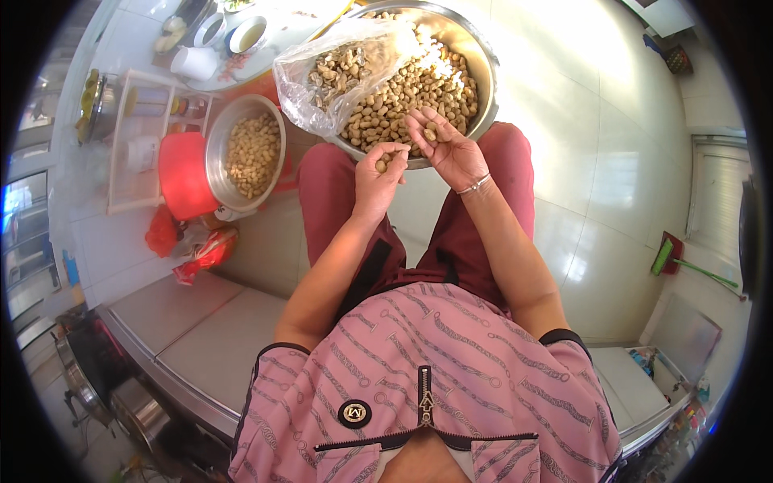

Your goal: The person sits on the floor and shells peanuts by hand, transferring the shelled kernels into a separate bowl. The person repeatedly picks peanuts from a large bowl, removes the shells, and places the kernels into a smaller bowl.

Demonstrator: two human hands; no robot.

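My left hand (pixel 375 181) is curled around peanuts in the shell, its thumb and index finger pinched together. Beside it, my right hand (pixel 448 148) is turned palm up, with a peanut (pixel 430 133) lying at its half-curled fingers. Both hands are over the near edge of a large steel basin (pixel 488 66) full of unshelled peanuts (pixel 386 121). A clear plastic bag (pixel 302 111) holding broken shells (pixel 344 66) rests on the basin's left part. Left of the basin, a metal bowl (pixel 212 145) contains shelled-looking pale peanuts (pixel 250 154).
A red plastic stool or container (pixel 186 175) touches the bowl's left side, by a white storage rack (pixel 121 151). Red plastic bags (pixel 208 253) lie below. Cups and a bowl of liquid (pixel 247 35) stand on a table upper left. A green broom (pixel 664 256) is far right.
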